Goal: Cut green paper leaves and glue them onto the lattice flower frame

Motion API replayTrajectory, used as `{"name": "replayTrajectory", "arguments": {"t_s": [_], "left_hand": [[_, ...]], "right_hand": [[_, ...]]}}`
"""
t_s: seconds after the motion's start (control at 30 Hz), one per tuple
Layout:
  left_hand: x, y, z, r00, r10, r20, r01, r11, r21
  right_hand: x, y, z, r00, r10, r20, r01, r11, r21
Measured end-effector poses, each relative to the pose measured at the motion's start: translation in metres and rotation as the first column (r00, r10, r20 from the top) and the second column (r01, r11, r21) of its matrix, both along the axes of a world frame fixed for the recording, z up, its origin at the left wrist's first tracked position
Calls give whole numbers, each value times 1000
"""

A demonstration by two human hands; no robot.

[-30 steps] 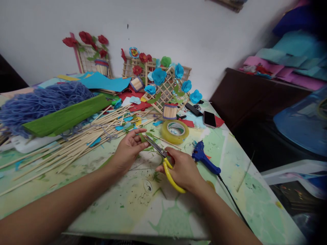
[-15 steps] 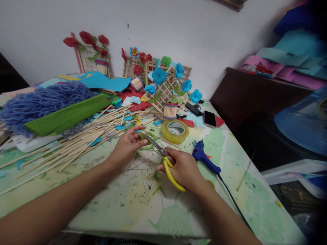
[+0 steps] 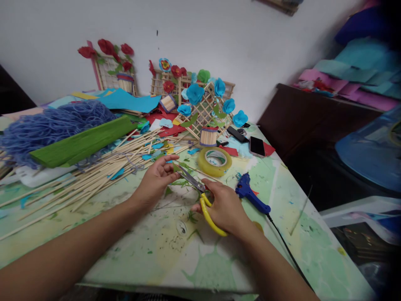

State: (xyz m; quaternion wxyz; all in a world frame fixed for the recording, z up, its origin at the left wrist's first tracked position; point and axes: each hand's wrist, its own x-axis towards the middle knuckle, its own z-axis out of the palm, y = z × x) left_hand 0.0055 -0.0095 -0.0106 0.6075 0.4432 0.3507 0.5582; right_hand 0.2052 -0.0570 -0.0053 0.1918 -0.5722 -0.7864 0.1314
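Note:
My left hand (image 3: 156,177) pinches a small piece of green paper (image 3: 176,168) between thumb and fingers, above the middle of the table. My right hand (image 3: 224,205) is wrapped round the yellow handles of a pair of scissors (image 3: 205,209). The metal blades point up and left, and their tips are at the green paper by my left fingertips. Small green scraps lie on the tabletop beneath. A roll of clear yellowish tape (image 3: 214,161) lies just beyond the scissors. To the right of my right hand rests a blue glue gun (image 3: 252,194) with a black cord.
Thin wooden sticks (image 3: 94,179), blue yarn (image 3: 56,125) and a green paper strip (image 3: 84,140) cover the left side. Stick lattices with paper flowers (image 3: 194,93) stand along the wall. A phone (image 3: 257,146) lies at the back right of the table (image 3: 213,267).
The scissors blades have shifted slightly at the green paper. Both hands keep nearly the same place and hold.

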Motion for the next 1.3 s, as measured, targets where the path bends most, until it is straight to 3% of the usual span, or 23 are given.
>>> {"name": "replayTrajectory", "arguments": {"t_s": [0.23, 1.3], "left_hand": [[-1, 2, -6, 1000, -23, -17, 23, 1000, -4], [-4, 2, -2, 998, -4, -70, 1, 999, -33]], "right_hand": [[1, 0, -2, 1000, 6, -21, -6, 1000, -12], [-1, -1, -2, 1000, -16, -13, 17, 999, 51]]}}
